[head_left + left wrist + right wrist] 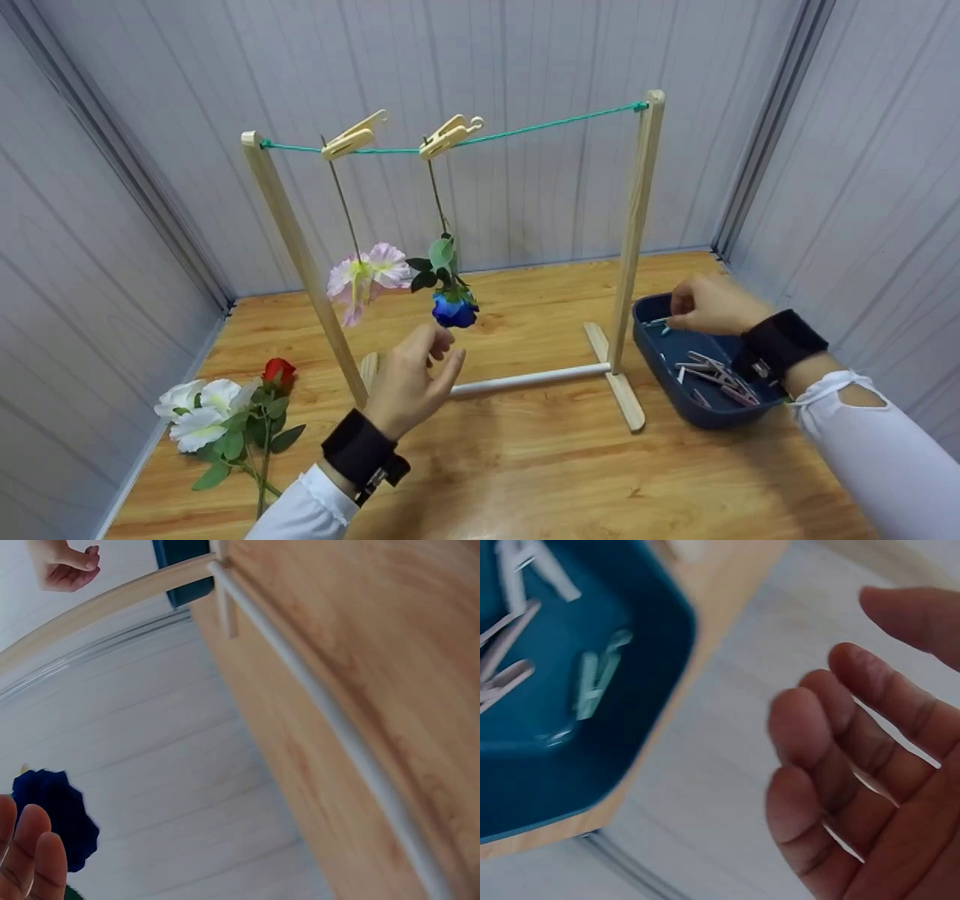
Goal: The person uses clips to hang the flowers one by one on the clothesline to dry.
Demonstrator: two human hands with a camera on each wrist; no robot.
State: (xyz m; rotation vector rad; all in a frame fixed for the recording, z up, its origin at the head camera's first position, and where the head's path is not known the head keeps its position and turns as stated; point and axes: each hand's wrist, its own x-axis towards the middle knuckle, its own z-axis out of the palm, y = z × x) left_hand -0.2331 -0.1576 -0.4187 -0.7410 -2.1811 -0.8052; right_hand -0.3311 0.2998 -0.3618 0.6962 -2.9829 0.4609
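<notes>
Just below the hanging blue rose, my left hand has its fingers loosely bent with nothing in them. In the left wrist view its fingertips overlap the rose's petals. A wooden clothespin clips the rose's stem to a green string. Beside it, a second clothespin holds a pink flower upside down. My right hand hovers above the far end of a blue bin. Its relaxed fingers hold nothing, and a green clothespin lies in the bin nearby.
Two wooden posts hold up the string, joined low down by a white bar. Several pale and pinkish clothespins lie in the bin. White flowers and a red rose rest at the table's left.
</notes>
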